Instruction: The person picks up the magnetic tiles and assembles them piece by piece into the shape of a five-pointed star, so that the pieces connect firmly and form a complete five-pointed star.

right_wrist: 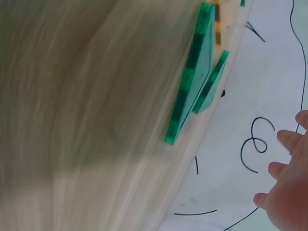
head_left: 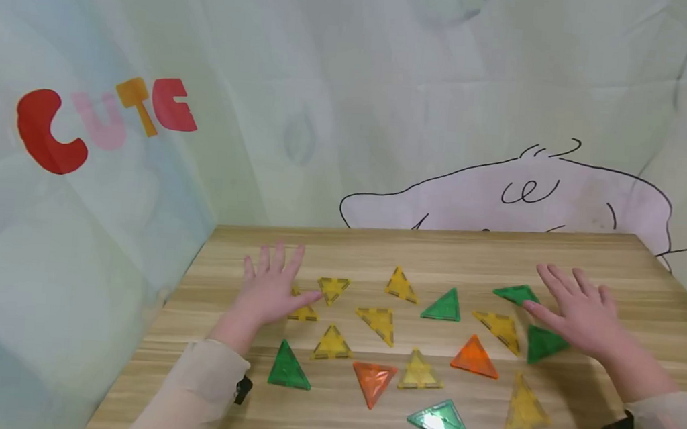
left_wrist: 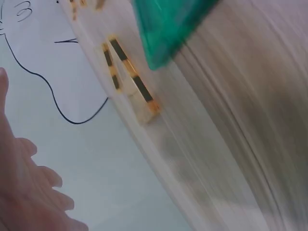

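Observation:
Several translucent triangular tiles lie scattered flat on the wooden table. My left hand, fingers spread and holding nothing, is at the left over a yellow triangle tile that it partly covers. Beside its thumb lies another yellow triangle tile; a green triangle tile sits nearer the wrist. At the right, my right hand is also spread with nothing in it. It overlaps a green triangle tile, and its thumb tip meets the edge of a second green tile in the head view.
Between the hands lie more yellow tiles, a green tile and two orange tiles. A larger green tile is near the front. Behind the table hangs a printed curtain with coloured letters and a line drawing.

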A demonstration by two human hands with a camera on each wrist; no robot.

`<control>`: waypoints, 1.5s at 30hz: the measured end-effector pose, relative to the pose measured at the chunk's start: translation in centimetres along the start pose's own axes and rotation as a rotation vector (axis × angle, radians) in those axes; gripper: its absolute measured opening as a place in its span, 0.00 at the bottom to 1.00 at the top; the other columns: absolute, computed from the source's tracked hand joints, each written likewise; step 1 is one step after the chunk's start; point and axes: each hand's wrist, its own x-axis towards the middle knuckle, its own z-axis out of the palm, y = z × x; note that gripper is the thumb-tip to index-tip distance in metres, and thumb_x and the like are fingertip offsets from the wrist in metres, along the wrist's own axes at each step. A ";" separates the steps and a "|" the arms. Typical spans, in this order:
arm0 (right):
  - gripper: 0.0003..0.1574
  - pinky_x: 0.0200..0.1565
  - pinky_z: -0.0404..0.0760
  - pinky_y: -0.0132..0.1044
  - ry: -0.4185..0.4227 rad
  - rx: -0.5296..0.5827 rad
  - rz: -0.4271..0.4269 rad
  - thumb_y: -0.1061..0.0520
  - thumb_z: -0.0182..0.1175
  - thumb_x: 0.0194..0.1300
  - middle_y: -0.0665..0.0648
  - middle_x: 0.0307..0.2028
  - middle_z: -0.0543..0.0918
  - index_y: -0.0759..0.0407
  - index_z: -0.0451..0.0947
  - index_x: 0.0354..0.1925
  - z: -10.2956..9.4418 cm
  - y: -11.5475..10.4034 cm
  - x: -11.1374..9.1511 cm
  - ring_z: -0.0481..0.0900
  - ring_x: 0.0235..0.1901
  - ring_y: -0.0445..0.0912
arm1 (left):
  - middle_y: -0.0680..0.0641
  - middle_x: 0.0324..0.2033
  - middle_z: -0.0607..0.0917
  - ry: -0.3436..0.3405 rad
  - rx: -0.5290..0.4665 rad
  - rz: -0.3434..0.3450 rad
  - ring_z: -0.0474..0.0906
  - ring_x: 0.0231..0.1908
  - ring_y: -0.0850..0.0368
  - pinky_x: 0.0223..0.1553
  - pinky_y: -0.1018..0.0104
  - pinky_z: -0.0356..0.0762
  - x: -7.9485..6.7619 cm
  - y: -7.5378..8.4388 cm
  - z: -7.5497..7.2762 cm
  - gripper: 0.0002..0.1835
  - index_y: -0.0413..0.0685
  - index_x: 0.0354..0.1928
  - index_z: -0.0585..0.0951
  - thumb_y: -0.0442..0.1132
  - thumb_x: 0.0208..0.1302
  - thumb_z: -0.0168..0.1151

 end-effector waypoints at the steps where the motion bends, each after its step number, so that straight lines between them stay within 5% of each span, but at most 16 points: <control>1: 0.51 0.56 0.34 0.73 0.006 0.010 -0.008 0.33 0.47 0.66 0.70 0.69 0.51 0.57 0.41 0.73 0.0 -0.2 0.0 0.36 0.66 0.71 | 0.33 0.70 0.39 -0.001 -0.007 0.010 0.31 0.67 0.30 0.59 0.31 0.27 0.0 0.1 0.0 0.56 0.52 0.74 0.41 0.80 0.52 0.38; 10: 0.51 0.52 0.45 0.74 0.049 0.081 -0.079 0.37 0.55 0.64 0.70 0.66 0.58 0.60 0.46 0.72 0.0 -1.7 0.1 0.47 0.64 0.70 | 0.36 0.71 0.39 0.011 -0.083 0.094 0.32 0.68 0.33 0.63 0.36 0.35 -0.1 1.9 -0.3 0.57 0.51 0.74 0.38 0.80 0.52 0.39; 17: 0.48 0.47 0.65 0.63 0.095 0.106 -0.157 0.40 0.61 0.60 0.71 0.59 0.69 0.68 0.59 0.66 0.3 -2.7 0.1 0.63 0.52 0.67 | 0.36 0.71 0.43 0.014 -0.135 0.170 0.41 0.69 0.36 0.64 0.40 0.45 -0.1 3.4 -0.3 0.56 0.48 0.74 0.42 0.77 0.54 0.44; 31: 0.35 0.50 0.68 0.60 -0.036 0.158 -0.300 0.53 0.66 0.58 0.64 0.59 0.73 0.61 0.68 0.62 1.6 -4.2 -0.9 0.67 0.53 0.61 | 0.45 0.71 0.52 -0.065 -0.314 0.328 0.50 0.68 0.42 0.64 0.42 0.49 -0.5 6.5 1.2 0.50 0.52 0.73 0.51 0.62 0.54 0.62; 39: 0.30 0.49 0.71 0.56 -0.123 0.175 -0.429 0.51 0.61 0.61 0.59 0.57 0.75 0.58 0.72 0.60 2.5 -4.6 -1.1 0.68 0.54 0.58 | 0.49 0.68 0.62 -0.115 -0.389 0.386 0.56 0.67 0.48 0.64 0.49 0.53 -0.8 8.3 1.8 0.45 0.51 0.71 0.57 0.59 0.55 0.64; 45: 0.26 0.44 0.72 0.43 -0.145 0.119 -0.510 0.53 0.63 0.60 0.55 0.55 0.76 0.54 0.76 0.57 3.5 -4.4 -1.1 0.68 0.47 0.49 | 0.49 0.65 0.66 -0.152 -0.370 0.430 0.59 0.65 0.50 0.64 0.52 0.56 -1.2 9.6 2.6 0.42 0.50 0.69 0.62 0.56 0.55 0.66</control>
